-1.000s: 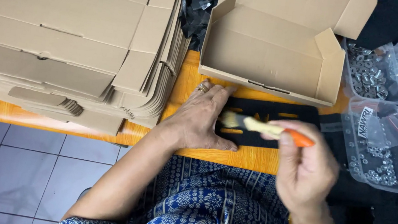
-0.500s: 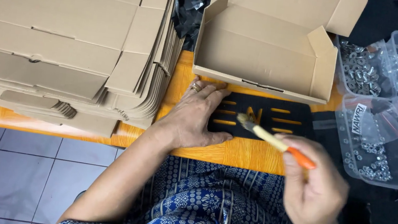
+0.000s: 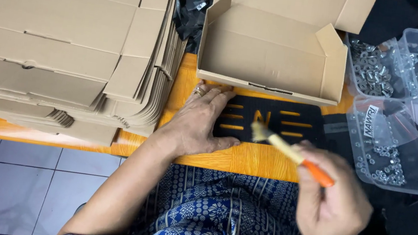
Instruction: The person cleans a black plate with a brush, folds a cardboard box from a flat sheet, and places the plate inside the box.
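The stack of flattened cardboard boxes [image 3: 65, 36] filled the left of the orange table [image 3: 246, 162], its edge leaning close over the person's left hand [image 3: 200, 122]; a nudge from that forearm could probably have slid the top sheets onto the work. Behind the work stood an open cardboard box [image 3: 273, 51], and to the right were clear plastic tubs of metal hardware [image 3: 384, 75], near enough that a wide sweep of the right arm might have tipped one.

The black slotted plate [image 3: 283, 122] lay flat on the table just in front of the open box, its long axis running left to right. The left hand lay flat and open, pressing on the plate's left end; if that pressure eased, the plate would likely have skidded under the strokes.

The right hand [image 3: 333, 207] was clenched around the orange handle of a small brush [image 3: 290, 151]. The brush pointed up and left, bristles at the plate's near edge, handle toward the person.
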